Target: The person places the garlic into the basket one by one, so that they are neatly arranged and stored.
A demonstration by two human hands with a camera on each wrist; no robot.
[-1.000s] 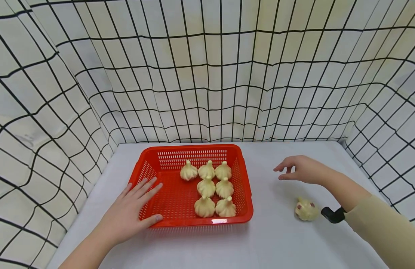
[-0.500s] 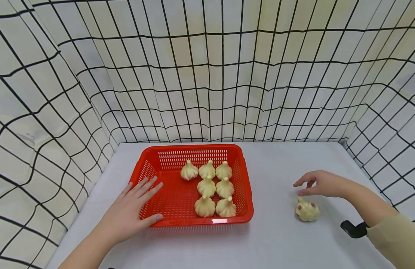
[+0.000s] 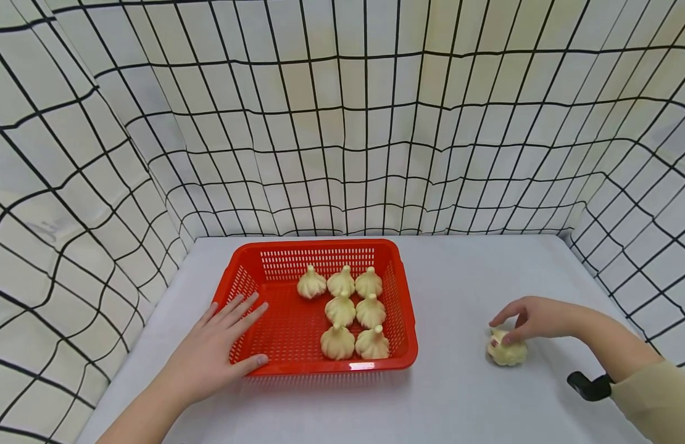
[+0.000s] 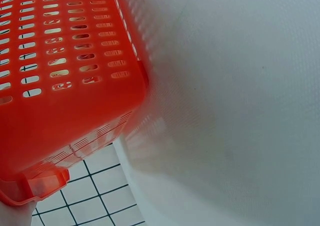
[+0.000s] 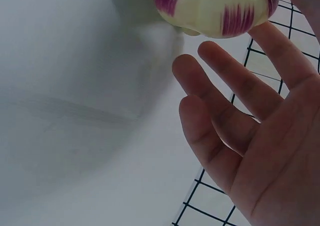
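A pale garlic bulb (image 3: pixel 508 353) with purple patches lies on the white table at the right. My right hand (image 3: pixel 539 320) reaches over it and pinches it between thumb and index finger. In the right wrist view the garlic bulb (image 5: pixel 210 8) shows its purple streaks at the top, while the other fingers (image 5: pixel 197 123) of that hand hang loosely bent beneath. Spread flat, my left hand (image 3: pixel 209 354) rests on the left front rim of a red plastic basket (image 3: pixel 326 370). Several cream garlic bulbs (image 3: pixel 340 308) stand stem-up in rows in the basket's right half.
Black netting (image 3: pixel 342 148) over white sheeting rises behind the table and along both sides. The white table (image 3: pixel 448 394) runs between the basket and the right-hand bulb. A black strap piece (image 3: pixel 589 386) sticks out below the right sleeve (image 3: pixel 653 394).
My right hand has moved right and toward me, then down onto the purple-patched garlic bulb, and now pinches it. The left hand and the basket have stayed put.
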